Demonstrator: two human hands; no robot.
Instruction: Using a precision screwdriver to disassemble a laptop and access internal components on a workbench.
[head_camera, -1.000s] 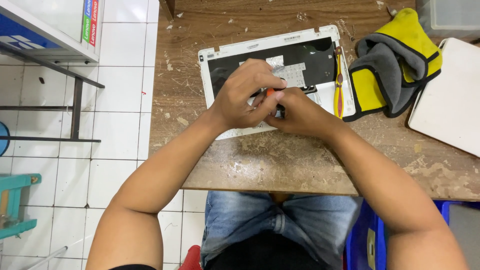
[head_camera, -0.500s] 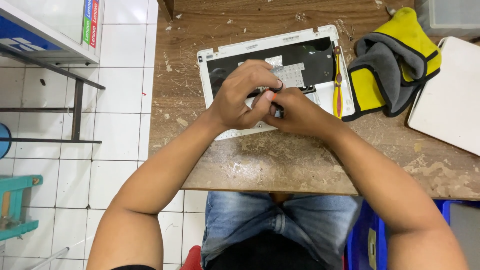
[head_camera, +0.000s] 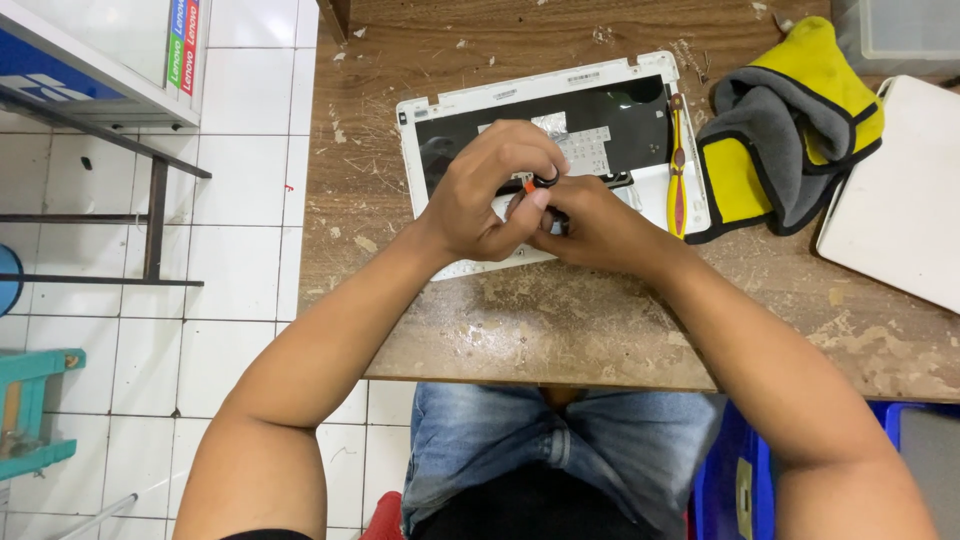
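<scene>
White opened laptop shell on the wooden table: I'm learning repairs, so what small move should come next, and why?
Probably keep turning the small orange-and-black screwdriver: both the left hand and right hand pinch it upright over the white opened laptop shell, with its tip hidden.

Left hand (head_camera: 492, 190) and right hand (head_camera: 598, 225) pinch small orange-black tool (head_camera: 538, 183) over opened white laptop (head_camera: 600, 100); worn wooden table (head_camera: 560, 320).

Both hands (head_camera: 540, 205) crowd the middle of the open white laptop shell (head_camera: 470, 105), blocking access there. Right side tight: yellow-handled tool (head_camera: 678, 165) lies along shell edge, yellow-grey cloth (head_camera: 790, 130) just beside it, white panel (head_camera: 900, 200) past that. Bare counter (head_camera: 560, 320) near the front edge and left of shell is passable.
</scene>
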